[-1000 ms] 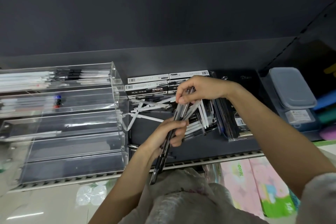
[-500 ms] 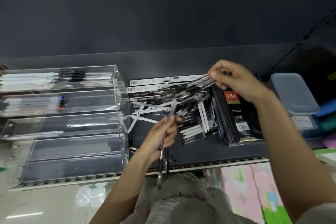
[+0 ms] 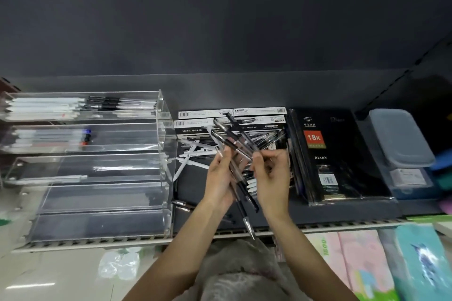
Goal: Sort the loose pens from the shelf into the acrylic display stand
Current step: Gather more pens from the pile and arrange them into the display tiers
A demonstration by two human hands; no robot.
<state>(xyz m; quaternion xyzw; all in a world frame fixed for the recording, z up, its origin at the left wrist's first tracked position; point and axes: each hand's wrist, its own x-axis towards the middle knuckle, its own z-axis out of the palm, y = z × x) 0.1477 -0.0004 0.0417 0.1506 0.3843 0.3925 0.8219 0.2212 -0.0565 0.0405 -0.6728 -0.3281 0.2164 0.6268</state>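
The stand (image 3: 102, 166) sits at the shelf's (image 3: 330, 212) left end, with pens in its back tiers. Right of it lies a pen pile (image 3: 195, 151), boxes (image 3: 230, 117) behind it. Both hands, left (image 3: 220, 178) and right (image 3: 271, 176), hold a bundle (image 3: 234, 151) above the pile. The diary (image 3: 335, 154) lies further right, then a tub (image 3: 401, 144).

You can read "18K" on the red label (image 3: 313, 138) of the black notebook (image 3: 342, 154), and "DIARY" beneath it on the cover.
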